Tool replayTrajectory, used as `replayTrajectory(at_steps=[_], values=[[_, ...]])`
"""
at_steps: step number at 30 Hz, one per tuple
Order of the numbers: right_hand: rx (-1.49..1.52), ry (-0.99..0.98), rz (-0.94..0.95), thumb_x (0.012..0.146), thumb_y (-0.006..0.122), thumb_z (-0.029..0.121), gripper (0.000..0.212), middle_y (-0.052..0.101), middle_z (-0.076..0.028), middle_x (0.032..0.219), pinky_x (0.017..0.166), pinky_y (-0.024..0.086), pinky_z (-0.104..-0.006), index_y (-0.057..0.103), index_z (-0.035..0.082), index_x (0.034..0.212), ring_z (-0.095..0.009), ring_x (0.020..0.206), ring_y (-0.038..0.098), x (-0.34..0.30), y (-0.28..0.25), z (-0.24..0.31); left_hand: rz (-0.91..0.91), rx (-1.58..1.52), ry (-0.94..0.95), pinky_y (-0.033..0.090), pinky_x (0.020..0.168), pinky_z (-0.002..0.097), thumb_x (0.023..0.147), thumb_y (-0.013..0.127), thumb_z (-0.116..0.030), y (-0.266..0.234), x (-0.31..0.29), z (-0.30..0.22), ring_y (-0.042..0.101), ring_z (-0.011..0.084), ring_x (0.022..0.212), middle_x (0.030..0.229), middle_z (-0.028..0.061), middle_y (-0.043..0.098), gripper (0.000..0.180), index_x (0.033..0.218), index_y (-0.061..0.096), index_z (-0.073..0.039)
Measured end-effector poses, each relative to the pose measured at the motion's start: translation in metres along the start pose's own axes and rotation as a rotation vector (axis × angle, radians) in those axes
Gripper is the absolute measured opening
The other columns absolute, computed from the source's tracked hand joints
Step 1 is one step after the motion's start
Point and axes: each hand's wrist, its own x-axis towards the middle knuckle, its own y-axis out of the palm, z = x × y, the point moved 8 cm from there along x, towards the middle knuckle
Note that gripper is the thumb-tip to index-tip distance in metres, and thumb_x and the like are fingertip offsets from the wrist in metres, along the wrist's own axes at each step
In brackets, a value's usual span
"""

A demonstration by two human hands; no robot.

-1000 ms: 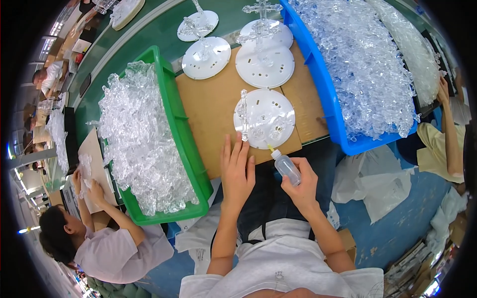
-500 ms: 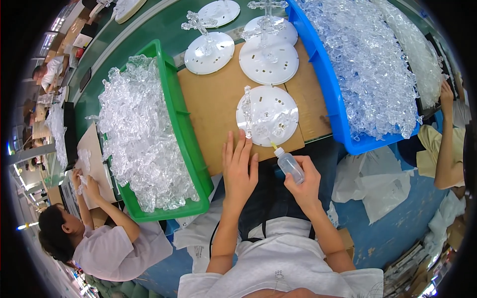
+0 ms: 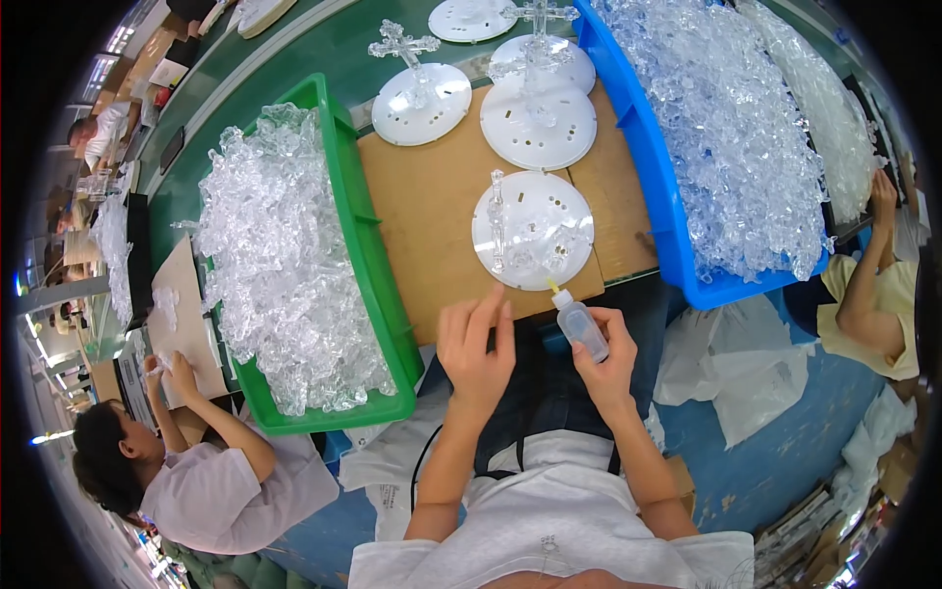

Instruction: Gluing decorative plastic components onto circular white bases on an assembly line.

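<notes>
My right hand is closed round a small clear squeeze bottle with a white collar and a thin yellow tip. The tip points at the near edge of a round white disc with small holes in it. A clear ornate stick-like plastic piece lies along the disc's left side, and another clear piece, hard to make out, is near its lower right. My left hand is just short of the disc, fingers apart, index finger stretched forward, with nothing visible in it.
Brown cardboard lies under the disc. Farther off stand white discs bearing clear crosses. A green bin of clear pieces is left, a blue bin right. Co-workers sit at both sides, one in a pale shirt at lower left.
My left hand has drawn back from the stick-like piece and the disc's edge, its fingers bending. The bottle stays in my right hand, its tip still by the disc's near edge.
</notes>
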Motion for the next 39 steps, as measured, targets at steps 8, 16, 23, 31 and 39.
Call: replayTrajectory(at_steps=[8,16,23,31,39], values=[[0.127,-0.033,-0.030,0.081,0.064,0.020,0.040,0.060,-0.009,0.093,0.072,0.047,-0.0250,0.050,-0.002,0.111,-0.013,0.081,0.058,-0.005,-0.008,-0.004,-0.042,0.100,0.005,0.040,0.045,0.0318,0.078,0.071,-0.009,0.021,0.021,-0.017,0.048,0.0198,0.049,0.062,0.0039,0.049,0.042,0.118,0.062,-0.012],[0.126,-0.042,-0.077,0.079,0.064,0.015,0.041,0.060,-0.009,0.097,0.076,0.047,-0.0263,0.050,-0.001,0.113,-0.015,0.086,0.059,0.001,-0.022,-0.004,-0.120,0.138,0.022,0.042,0.047,0.0283,0.072,0.074,-0.006,0.008,0.018,-0.009,0.051,0.0151,0.052,0.087,0.0065,0.059,0.032,0.102,0.071,-0.016],[0.091,-0.091,-0.035,0.070,0.069,0.008,0.043,0.062,-0.010,0.093,0.070,0.049,-0.0280,0.055,0.000,0.110,-0.018,0.079,0.061,-0.003,-0.010,0.005,-0.115,0.061,0.054,0.043,0.049,0.0247,0.068,0.074,0.002,0.014,0.012,-0.001,0.053,0.0138,0.057,0.099,0.0097,0.061,0.035,0.099,0.073,-0.015],[0.074,-0.030,-0.031,0.075,0.066,0.011,0.041,0.060,-0.009,0.098,0.075,0.047,-0.0272,0.052,-0.002,0.112,-0.016,0.086,0.059,-0.003,-0.016,0.005,-0.142,0.039,0.090,0.045,0.050,0.0241,0.070,0.076,0.003,0.017,0.018,-0.003,0.054,0.0137,0.058,0.094,0.0102,0.061,0.037,0.104,0.071,-0.011],[0.092,-0.046,-0.239,0.084,0.067,0.014,0.044,0.057,-0.012,0.109,0.086,0.045,-0.0307,0.047,-0.002,0.119,-0.018,0.096,0.057,0.017,-0.022,0.000,-0.196,-0.019,0.007,0.047,0.059,0.0306,0.066,0.080,-0.001,0.018,0.022,-0.008,0.059,0.0223,0.069,0.087,0.0108,0.061,0.037,0.101,0.068,-0.003]])
